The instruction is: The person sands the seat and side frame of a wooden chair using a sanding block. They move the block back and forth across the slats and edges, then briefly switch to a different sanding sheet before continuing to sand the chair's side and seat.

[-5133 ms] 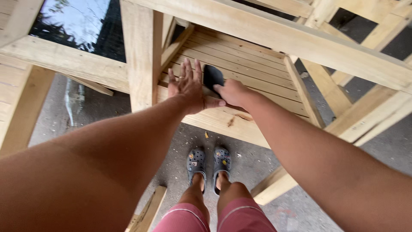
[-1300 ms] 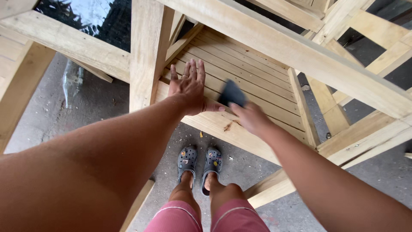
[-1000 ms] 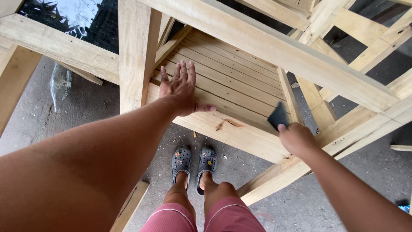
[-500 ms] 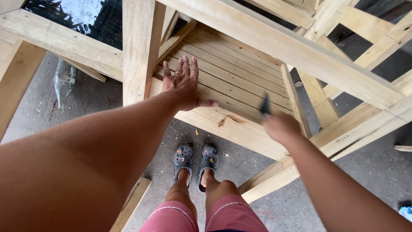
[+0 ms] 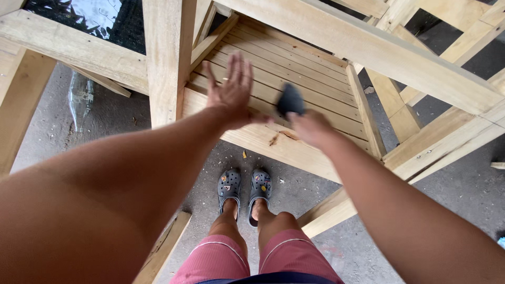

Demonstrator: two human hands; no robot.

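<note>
My left hand [image 5: 231, 92] lies flat with fingers spread on the slatted seat [image 5: 315, 89] of an unpainted wooden chair frame. My right hand [image 5: 310, 126] is blurred with motion just right of it and grips a small dark sanding pad [image 5: 291, 100], which is over the seat slats near my left thumb. Whether the pad touches the wood I cannot tell. A knot or dark mark [image 5: 276, 139] shows on the seat's front rail below my hands.
A thick upright post [image 5: 163, 58] stands left of my left hand. A long beam [image 5: 379, 50] crosses above the seat. More wooden frames [image 5: 436, 142] stand to the right. My feet in dark clogs [image 5: 244, 189] rest on the concrete floor. A clear bottle [image 5: 80, 100] lies at left.
My right hand swung with the pad out to the right off the seat, then came back left to the slats beside my left hand. My left hand stayed pressed on the seat.
</note>
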